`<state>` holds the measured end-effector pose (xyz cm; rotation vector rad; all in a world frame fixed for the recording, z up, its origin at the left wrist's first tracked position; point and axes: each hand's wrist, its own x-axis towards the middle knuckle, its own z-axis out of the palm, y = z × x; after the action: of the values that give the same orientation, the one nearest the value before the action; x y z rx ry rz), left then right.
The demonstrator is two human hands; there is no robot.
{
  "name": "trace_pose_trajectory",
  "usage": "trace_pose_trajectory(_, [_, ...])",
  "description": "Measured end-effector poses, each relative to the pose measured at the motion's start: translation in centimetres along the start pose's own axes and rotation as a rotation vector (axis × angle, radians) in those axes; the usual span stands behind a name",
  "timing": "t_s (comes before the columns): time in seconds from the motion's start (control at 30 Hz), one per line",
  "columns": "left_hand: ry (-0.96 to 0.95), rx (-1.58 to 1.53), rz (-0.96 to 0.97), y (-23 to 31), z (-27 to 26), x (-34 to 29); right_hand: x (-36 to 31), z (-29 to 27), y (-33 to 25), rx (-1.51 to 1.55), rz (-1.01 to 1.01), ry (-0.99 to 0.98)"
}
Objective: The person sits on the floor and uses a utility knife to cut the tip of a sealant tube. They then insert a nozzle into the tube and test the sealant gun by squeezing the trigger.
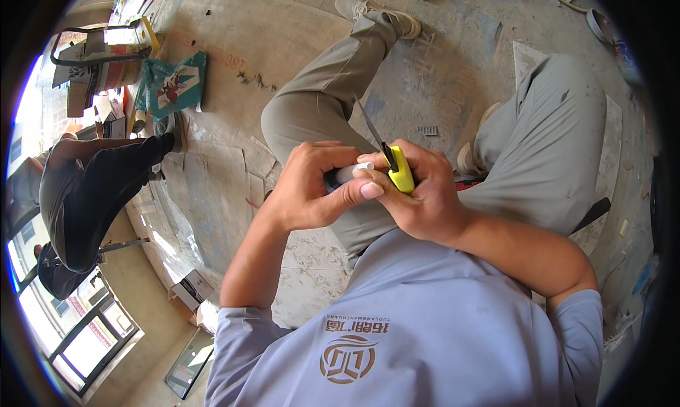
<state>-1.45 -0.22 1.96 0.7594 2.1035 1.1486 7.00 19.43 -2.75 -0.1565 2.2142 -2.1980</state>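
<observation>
In front of my torso, my left hand (303,189) is closed around a short tube (348,173) with a white open end and a darker body. Its thumb lies along the near side, and most of the tube is hidden in the palm. My right hand (438,200) grips a yellow utility knife (401,170). A long, thin blade (370,123) reaches out from it, pointing away and a little left. Both hands are close together, fingers nearly touching between knife and tube.
Dusty board sheets (234,46) cover the floor. On the left are another person's dark-trousered legs (99,187), a teal printed bag (173,81) and cardboard boxes (110,70). A window (85,336) fills the lower left, beside a glass panel (190,364). A tape roll (599,26) lies far right.
</observation>
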Motion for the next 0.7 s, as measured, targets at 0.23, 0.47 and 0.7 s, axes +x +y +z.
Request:
trace_pose_trajectory(0.23, [-0.077,-0.02,-0.004,0.4,-0.2,0.1,-0.1,0.1,0.0,0.002,-0.083,0.009])
trace_pose_trajectory(0.47, [-0.035,-0.074,0.024,0.1,0.1,-0.4,-0.3,0.7,0.0,0.072,-0.124,0.067])
trace_pose_trajectory(0.7, [0.065,-0.059,0.1,-0.6,1.1,-0.4,-0.7,0.9,0.1,0.087,-0.122,0.066])
